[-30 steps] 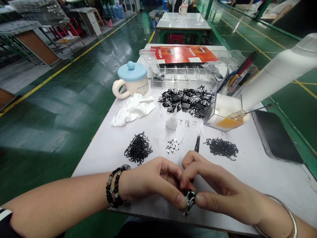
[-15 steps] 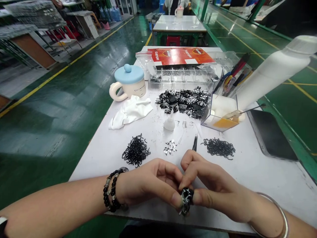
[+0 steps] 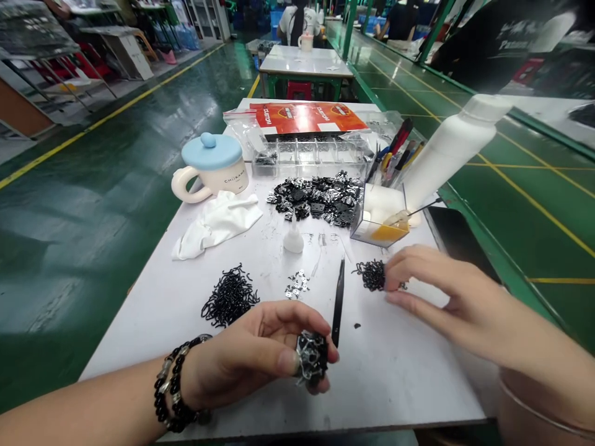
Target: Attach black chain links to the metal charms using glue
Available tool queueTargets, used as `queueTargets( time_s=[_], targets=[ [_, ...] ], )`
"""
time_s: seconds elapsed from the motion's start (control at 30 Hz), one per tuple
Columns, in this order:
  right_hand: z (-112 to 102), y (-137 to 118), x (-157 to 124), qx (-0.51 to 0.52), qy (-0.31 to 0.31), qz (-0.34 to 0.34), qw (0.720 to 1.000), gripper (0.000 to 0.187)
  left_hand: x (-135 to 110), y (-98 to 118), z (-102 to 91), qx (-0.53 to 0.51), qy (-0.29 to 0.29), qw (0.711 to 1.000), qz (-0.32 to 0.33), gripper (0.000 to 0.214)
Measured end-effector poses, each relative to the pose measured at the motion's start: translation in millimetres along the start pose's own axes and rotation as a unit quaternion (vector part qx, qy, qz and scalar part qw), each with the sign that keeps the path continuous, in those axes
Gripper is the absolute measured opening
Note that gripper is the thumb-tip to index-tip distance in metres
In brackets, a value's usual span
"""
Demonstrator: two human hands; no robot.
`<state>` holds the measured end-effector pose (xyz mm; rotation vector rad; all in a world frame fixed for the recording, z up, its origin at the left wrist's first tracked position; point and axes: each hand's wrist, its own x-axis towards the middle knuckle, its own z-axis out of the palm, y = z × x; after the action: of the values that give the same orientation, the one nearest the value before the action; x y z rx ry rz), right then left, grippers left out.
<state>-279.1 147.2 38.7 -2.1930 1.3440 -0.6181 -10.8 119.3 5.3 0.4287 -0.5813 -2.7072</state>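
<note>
The left hand (image 3: 246, 354) grips a black-and-silver metal cluster (image 3: 312, 357) — a slack hold could shed pieces; the right hand (image 3: 450, 298), narrowed, sits at curved black wire pieces (image 3: 373, 275) — a nudge could scatter them.

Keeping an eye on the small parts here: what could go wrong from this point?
The black-and-silver cluster in the left hand is held near the front edge of the white table, so loose pieces might drop to the floor. The right hand is at the pile of small black curved pieces and could scatter it. The tweezers lie beside the cluster and could get knocked.
</note>
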Motion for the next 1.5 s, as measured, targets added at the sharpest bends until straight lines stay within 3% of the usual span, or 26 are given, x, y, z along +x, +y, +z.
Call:
queueTargets(
  time_s=[0.07,0.17,0.3,0.6,0.73,0.93,1.07,1.2,1.3,1.5],
  targets=[
    [-8,16,-14,-0.088,-0.012,0.064,0.994,0.005,0,1,0.5,0.004,-0.003,1.000,0.009,0.030],
    [-4,37,-30,-0.123,-0.045,0.115,0.985,0.011,0,2,1.5,0.009,-0.002,1.000,0.009,0.029],
    [8,48,-37,-0.131,-0.039,0.121,0.983,0.015,1,1,1.2,0.022,0.008,1.000,0.002,0.027],
    [15,48,-37,-0.139,-0.057,0.128,0.980,0.015,2,1,0.7,0.044,0.020,0.999,0.006,0.026],
    [24,47,-41,-0.170,-0.033,0.134,0.976,0.016,2,1,2.6,0.046,0.030,0.998,0.005,0.027],
    [22,47,-50,-0.183,0.058,0.106,0.976,0.013,2,1,1.1,0.051,0.032,0.998,0.006,0.027],
    [14,41,-48,-0.151,0.124,0.080,0.978,0.009,2,1,-0.1,0.050,0.035,0.998,0.006,0.026],
    [13,27,-35,-0.077,0.102,0.022,0.991,0.025,2,1,-2.4,0.048,0.035,0.998,0.008,0.027],
    [16,12,-21,-0.016,0.112,-0.008,0.994,0.023,3,1,-4.0,0.044,0.037,0.998,0.009,0.028],
    [27,-31,4,0.063,0.126,-0.003,0.990,0.015,4,2,-3.4,0.040,0.049,0.997,0.040,0.028]
  ],
)
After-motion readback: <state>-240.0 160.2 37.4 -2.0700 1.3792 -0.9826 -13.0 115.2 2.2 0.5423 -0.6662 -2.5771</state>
